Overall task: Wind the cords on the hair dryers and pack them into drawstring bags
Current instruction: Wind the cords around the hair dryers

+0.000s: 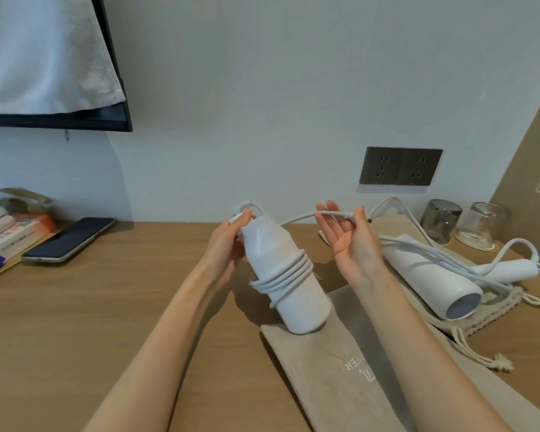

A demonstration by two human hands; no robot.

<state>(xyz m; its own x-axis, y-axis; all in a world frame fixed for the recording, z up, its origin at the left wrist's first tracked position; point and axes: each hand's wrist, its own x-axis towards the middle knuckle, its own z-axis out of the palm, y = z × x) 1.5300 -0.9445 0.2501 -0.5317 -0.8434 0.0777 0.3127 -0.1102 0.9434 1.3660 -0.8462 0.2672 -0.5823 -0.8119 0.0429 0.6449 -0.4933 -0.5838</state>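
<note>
Nearest me lay the bag (325,378), flat on the table (75,322), and the dryer (293,304) stood tilted on its far end. The left hand (228,244) gripped the dryer's narrow top. The right hand (349,244) pinched the cord (300,217) near its free end under the thumb, its fingers almost straight, and held it raised just beside the dryer.

I judged two risks. The coils (293,271) sat loosely round the barrel and the lowest one sagged, so any slack could let them slip off. The dryer rested on its rim alone, so it could skid on the cloth. Farther right, the second dryer (418,269) lay on the second bag (487,310) with its cord loose and close enough to snag.

The dryer I was working on looked white, smooth and matt, with several turns already wound.
</note>
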